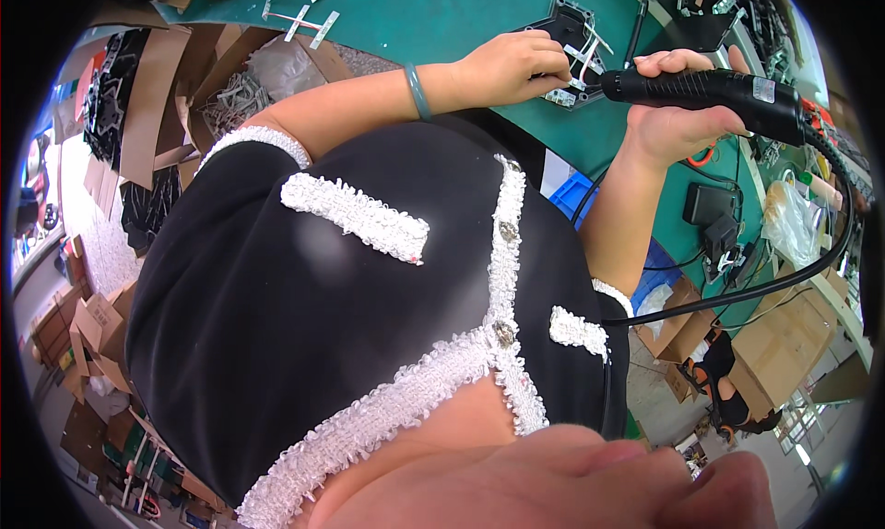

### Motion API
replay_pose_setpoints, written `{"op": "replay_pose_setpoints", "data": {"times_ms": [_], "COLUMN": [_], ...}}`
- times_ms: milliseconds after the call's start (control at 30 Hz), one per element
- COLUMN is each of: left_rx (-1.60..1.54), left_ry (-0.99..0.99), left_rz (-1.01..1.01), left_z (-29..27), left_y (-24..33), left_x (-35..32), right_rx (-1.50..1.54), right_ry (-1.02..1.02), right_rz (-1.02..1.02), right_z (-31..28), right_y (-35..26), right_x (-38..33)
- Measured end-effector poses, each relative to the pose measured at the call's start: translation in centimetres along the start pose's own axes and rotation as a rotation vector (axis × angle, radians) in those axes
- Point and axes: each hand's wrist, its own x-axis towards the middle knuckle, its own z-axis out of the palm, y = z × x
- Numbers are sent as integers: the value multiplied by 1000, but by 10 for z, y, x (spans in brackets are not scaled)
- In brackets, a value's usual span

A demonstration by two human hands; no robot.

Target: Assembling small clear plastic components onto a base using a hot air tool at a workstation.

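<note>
My right hand (pixel 678 123) is wrapped round the black barrel of a hot-air gun (pixel 714 91), held nearly level with its nozzle pointing left. Just off the nozzle, my left hand (pixel 516 66) has its fingers curled and pinched together over a black device housing (pixel 564 24). What sits between those fingertips is hidden. White wires (pixel 590 57) and small white pieces show in the housing beside them. The housing lies on the green work surface (pixel 415 17). A thick black cable (pixel 765 289) loops from the rear of the gun down and back toward my body.
White strips on thin wires (pixel 309 27) lie at the far left of the table. A black power adapter (pixel 708 204), cords and a clear plastic bag (pixel 791 217) crowd the right. Cardboard boxes (pixel 784 349) stand below, and an open carton of parts (pixel 230 100) is at the left.
</note>
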Motion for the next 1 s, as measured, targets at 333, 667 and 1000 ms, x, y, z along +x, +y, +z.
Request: {"op": "replay_pose_setpoints", "data": {"times_ms": [333,667,1000], "left_rx": [-2,-49,-92], "left_ry": [-26,-36,-99], "left_rz": [-7,-37,-52], "left_z": [-1,-1,0], "left_y": [-1,5,2], "left_x": [-2,5,3], "right_rx": [-1,-26,-32], "right_ry": [-31,-65,315], "right_rz": [37,-6,-214], "right_z": [14,15,-106], "right_y": [-3,-5,-27], "right_x": [-4,-4,54]}}
